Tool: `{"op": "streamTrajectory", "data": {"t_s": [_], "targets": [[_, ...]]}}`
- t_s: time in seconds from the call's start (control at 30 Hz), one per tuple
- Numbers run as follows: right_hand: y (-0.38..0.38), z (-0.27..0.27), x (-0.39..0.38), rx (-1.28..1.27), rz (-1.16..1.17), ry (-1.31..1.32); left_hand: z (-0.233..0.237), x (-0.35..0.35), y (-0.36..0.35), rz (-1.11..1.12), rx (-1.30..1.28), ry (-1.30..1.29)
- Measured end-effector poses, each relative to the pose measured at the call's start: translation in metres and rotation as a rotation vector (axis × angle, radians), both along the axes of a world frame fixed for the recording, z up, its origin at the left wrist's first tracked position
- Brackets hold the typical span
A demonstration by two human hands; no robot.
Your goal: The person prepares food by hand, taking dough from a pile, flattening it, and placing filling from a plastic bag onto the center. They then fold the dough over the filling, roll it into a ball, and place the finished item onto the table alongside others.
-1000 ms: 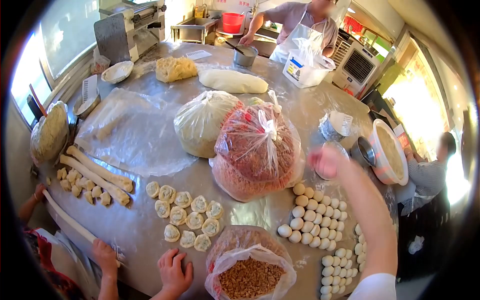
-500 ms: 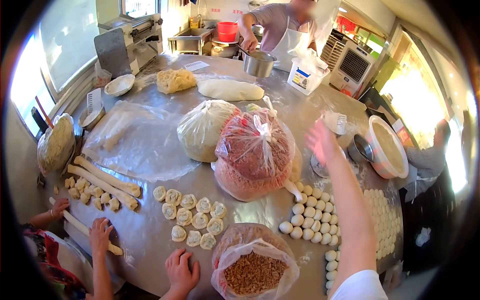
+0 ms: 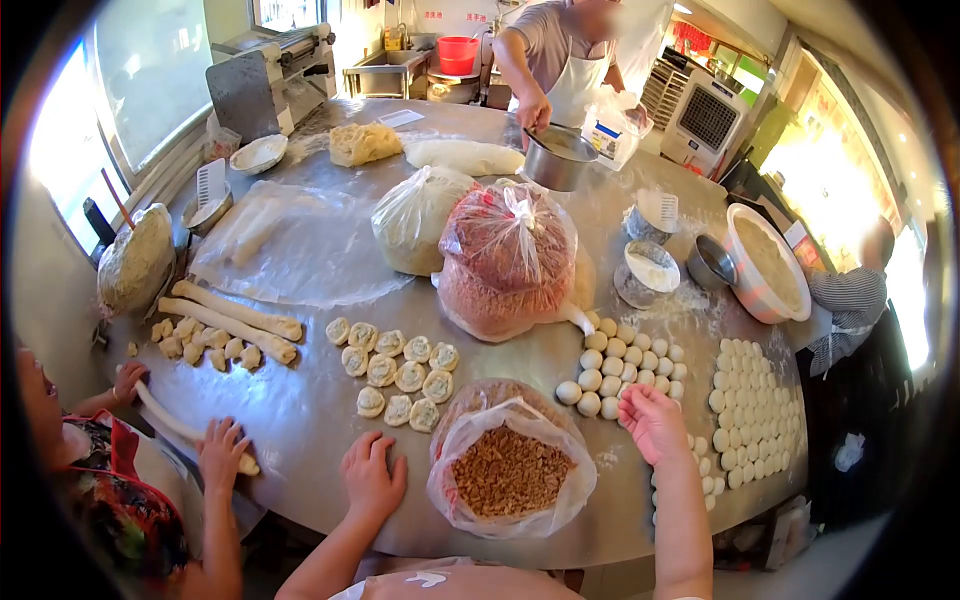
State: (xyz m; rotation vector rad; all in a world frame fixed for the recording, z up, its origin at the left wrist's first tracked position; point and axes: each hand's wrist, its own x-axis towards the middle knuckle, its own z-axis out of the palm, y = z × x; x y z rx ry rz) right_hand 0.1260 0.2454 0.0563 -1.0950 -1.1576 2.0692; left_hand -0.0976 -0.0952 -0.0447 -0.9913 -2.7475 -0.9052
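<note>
My left hand (image 3: 372, 478) rests on the steel table with its fingers apart, holding nothing. Just beyond it lie several filled dough pieces (image 3: 381, 371) in rows. To its right stands an open plastic bag of brown crumbly filling (image 3: 512, 466). Over the near edge of the round dough balls (image 3: 635, 355) hovers my right hand (image 3: 655, 424), thumb and fingers drawn together. Whatever they may pinch is too small to make out. More flattened dough balls (image 3: 755, 415) sit in rows to the right. Farther back is a bowl of white flour (image 3: 650, 268).
A co-worker's hands roll a dough rope (image 3: 170, 415) at left. Tied bags of pink filling (image 3: 510, 260) and pale filling (image 3: 422, 220) fill the middle. Across the table another person holds a metal pot (image 3: 560, 160). A large tub (image 3: 765, 262) stands at right.
My right hand has drawn back from beside the flour bowl to the dough balls, its fingers now together. The person opposite has moved the pot toward the middle. My view has shifted slightly.
</note>
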Motion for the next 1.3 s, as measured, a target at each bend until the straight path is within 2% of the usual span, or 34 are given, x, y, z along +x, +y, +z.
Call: {"op": "streamTrajectory", "data": {"t_s": [0.17,0.3,0.4,0.5,0.53,0.63,0.77,0.83,0.97,1.0,1.07,1.13,1.3], "targets": [[-0.05,0.007,-0.019,0.084,0.259,-0.148,-0.007,0.003,-0.005,0.008,0.042,-0.024],[-0.086,0.004,-0.029,0.17,0.56,-0.248,-0.015,0.002,-0.009,0.006,0.101,-0.034],[-0.108,-0.017,-0.034,0.267,0.796,-0.331,-0.019,-0.002,-0.01,0.052,0.233,-0.076],[-0.131,-0.023,-0.043,1.071,0.911,-0.556,-0.03,-0.014,-0.009,0.136,0.352,-0.051],[-0.135,-0.027,-0.047,1.067,0.894,-0.585,-0.035,-0.019,-0.007,0.166,0.383,-0.028],[-0.143,-0.053,-0.063,1.386,0.713,-0.515,-0.038,-0.033,0.002,0.304,0.409,-0.028],[-0.151,-0.069,-0.088,1.425,0.68,-0.62,-0.042,-0.056,0.009,0.399,0.254,0.059],[-0.153,-0.075,-0.089,1.533,0.668,-0.616,-0.049,-0.072,0.013,0.442,0.22,0.035],[-0.15,-0.051,-0.072,1.347,0.842,-0.654,-0.044,-0.082,0.017,0.485,0.127,-0.063],[-0.147,-0.05,-0.067,1.384,0.872,-0.708,-0.042,-0.083,0.019,0.482,0.115,-0.069],[-0.148,-0.045,-0.063,1.412,0.864,-0.756,-0.039,-0.087,0.021,0.444,0.079,-0.137],[-0.149,-0.042,-0.062,1.438,0.828,-0.804,-0.048,-0.086,0.024,0.388,0.071,-0.098],[-0.156,-0.038,-0.065,1.293,0.979,-0.872,-0.047,-0.082,0.03,0.154,0.121,-0.129]]}}
